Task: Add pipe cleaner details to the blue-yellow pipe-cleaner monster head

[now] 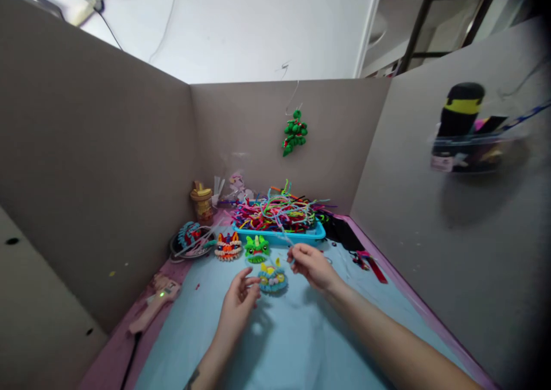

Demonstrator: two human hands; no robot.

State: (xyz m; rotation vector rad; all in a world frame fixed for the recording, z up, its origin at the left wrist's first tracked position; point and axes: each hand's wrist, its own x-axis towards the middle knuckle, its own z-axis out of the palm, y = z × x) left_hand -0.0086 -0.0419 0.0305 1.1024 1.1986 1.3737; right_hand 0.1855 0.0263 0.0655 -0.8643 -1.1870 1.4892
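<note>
My right hand [312, 265] pinches a light blue pipe cleaner [286, 236] between thumb and fingertips; one end sticks up toward the tray behind. My left hand [239, 296] is open, its fingers loosely curled and apart. Just beyond the left fingertips, a light blue and yellow lion-like head [272, 280] of fuzzy pipe cleaners sits on the blue cloth [206, 327], with no clear contact. Behind it stand a green head [257, 249] and an orange and cream one [228, 246], both similarly made.
A blue tray [282, 238] heaped with colourful pipe cleaners stands at the back. To the left are a round dish [189, 251] and a pink glue gun [155, 306] with a green light. A red-handled tool [377, 269] lies right. Grey panels [241, 126] enclose the table.
</note>
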